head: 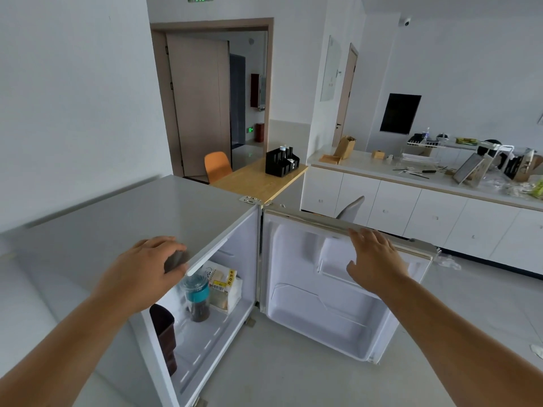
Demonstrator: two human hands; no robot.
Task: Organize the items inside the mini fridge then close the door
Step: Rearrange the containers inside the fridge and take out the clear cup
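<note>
Hands reach out toward a small white fridge [123, 218] that sits on the floor with its door [338, 304] swung wide open to the right. The left hand [147, 268] rests on the front edge of the fridge top, with the fingers bent over the edge and holding nothing else. The right hand [376, 259] lies flat and open on the top edge of the door, fingers spread a little, not closed around anything. Inside the fridge, on the bottom, stands a clear bottle [197, 298] with a blue band and something dark at its base. Just behind and beside the bottle is a see-through bag of food [226, 289] with a yellow label. A dark brown box [164, 333] stands near the front on the left side, apart from the bottle. The shelves on the inside of the door look white and bare. Behind the fridge is a wooden table [258, 180] with a black holder [282, 161] on it, and an orange chair [217, 165] is next to the table. A long white counter [367, 165] with many small things runs along the right wall.
</note>
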